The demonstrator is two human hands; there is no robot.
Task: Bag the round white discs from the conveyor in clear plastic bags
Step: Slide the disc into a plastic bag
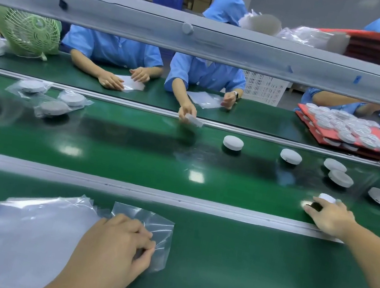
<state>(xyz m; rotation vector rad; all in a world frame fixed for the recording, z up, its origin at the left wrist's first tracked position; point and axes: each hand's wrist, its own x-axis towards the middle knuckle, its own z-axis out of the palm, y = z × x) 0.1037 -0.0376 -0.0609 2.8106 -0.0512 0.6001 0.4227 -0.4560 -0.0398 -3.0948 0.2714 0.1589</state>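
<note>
The right hand [330, 217] reaches over the rail [175, 198] onto the belt [132, 149]. Its fingers [341, 210] curl round the near edge of a disc [327, 198], thumb low at its side, and the disc's far half shows just past the fingertips. More discs [290, 156] sit beyond those fingers, well apart.

The left hand [114, 244] rests on the stack [31, 230] on the bench [239, 265], palm weighting it. Thumb and fingertips pinch one bag [160, 227] at the stack's right edge, probably to peel it free and open it, so the disc can go straight in.
</note>
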